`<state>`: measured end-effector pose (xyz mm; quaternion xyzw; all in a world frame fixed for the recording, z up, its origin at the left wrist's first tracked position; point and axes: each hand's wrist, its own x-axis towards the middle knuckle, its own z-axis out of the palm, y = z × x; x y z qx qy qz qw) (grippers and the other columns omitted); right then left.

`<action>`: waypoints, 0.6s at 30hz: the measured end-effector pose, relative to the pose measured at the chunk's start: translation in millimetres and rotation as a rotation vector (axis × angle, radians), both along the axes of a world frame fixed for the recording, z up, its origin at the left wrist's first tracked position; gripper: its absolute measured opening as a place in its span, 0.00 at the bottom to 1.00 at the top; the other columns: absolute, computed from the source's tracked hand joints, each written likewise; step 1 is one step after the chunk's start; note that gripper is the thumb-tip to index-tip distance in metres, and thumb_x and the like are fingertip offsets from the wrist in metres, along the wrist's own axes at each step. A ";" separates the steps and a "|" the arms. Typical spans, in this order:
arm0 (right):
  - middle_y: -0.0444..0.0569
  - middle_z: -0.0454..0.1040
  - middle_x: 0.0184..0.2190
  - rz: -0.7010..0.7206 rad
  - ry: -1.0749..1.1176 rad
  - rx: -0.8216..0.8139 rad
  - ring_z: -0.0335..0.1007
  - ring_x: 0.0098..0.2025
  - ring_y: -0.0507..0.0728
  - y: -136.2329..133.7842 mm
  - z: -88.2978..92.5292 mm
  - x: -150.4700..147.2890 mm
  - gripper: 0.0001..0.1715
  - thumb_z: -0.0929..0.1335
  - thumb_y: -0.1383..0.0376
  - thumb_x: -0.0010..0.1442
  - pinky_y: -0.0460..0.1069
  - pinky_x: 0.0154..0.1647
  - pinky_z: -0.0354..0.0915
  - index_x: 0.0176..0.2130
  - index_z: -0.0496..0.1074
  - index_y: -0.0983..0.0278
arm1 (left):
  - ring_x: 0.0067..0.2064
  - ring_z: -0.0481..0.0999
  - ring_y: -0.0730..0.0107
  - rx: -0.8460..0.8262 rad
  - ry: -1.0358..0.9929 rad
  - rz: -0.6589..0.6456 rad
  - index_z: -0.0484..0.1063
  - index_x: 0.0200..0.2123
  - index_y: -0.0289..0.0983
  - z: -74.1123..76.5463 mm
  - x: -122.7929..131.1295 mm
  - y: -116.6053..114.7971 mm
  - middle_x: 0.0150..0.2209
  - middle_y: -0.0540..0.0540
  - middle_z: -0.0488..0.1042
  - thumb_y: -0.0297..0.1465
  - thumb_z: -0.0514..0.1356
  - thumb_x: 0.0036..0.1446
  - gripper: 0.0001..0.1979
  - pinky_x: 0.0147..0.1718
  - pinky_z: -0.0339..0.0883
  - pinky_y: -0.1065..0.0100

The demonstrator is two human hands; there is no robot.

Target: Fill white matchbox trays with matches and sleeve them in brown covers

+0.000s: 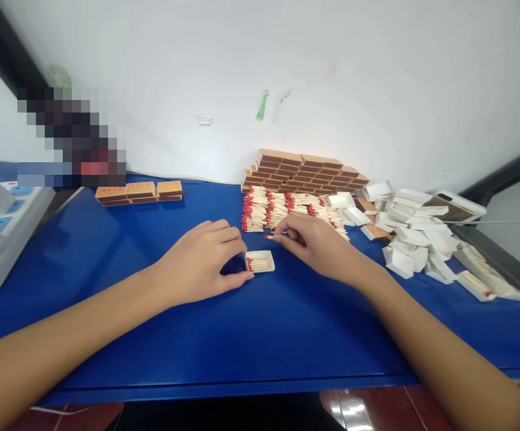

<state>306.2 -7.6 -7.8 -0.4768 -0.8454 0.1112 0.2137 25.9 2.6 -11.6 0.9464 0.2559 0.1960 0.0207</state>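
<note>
On the blue table a small white matchbox tray (266, 263) lies with several red-tipped matches (259, 263) in it. My left hand (210, 257) grips the tray's left end between thumb and fingers. Just above and right of the tray, my right hand (309, 239) pinches a match (269, 237), its red head pointing left. Behind that hand spreads a large heap of loose matches (271, 209), most heads toward the left; the hand hides part of the heap.
Closed matchboxes (305, 170) are stacked against the wall behind the heap. More matchboxes (138, 191) line the back left. White empty trays (415, 233) pile up at the right, beside a phone (460, 206). A white plastic object (8, 239) stands at far left.
</note>
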 end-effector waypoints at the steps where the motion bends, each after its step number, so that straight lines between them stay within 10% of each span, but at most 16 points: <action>1: 0.45 0.69 0.31 0.016 0.015 -0.004 0.64 0.32 0.55 -4.5 3.2 -4.6 0.06 0.68 0.63 0.74 0.50 0.34 0.59 0.41 0.74 0.61 | 0.46 0.77 0.58 0.004 -0.001 0.007 0.80 0.44 0.37 -0.1 0.1 0.2 0.43 0.45 0.81 0.43 0.64 0.68 0.15 0.46 0.68 0.56; 18: 0.47 0.73 0.33 0.055 0.000 0.009 0.67 0.33 0.56 -18.6 11.3 -16.9 0.06 0.68 0.65 0.72 0.51 0.35 0.61 0.41 0.75 0.60 | 0.46 0.78 0.57 -0.017 0.006 0.014 0.80 0.44 0.37 1.0 0.3 0.1 0.43 0.43 0.81 0.43 0.65 0.68 0.14 0.48 0.69 0.56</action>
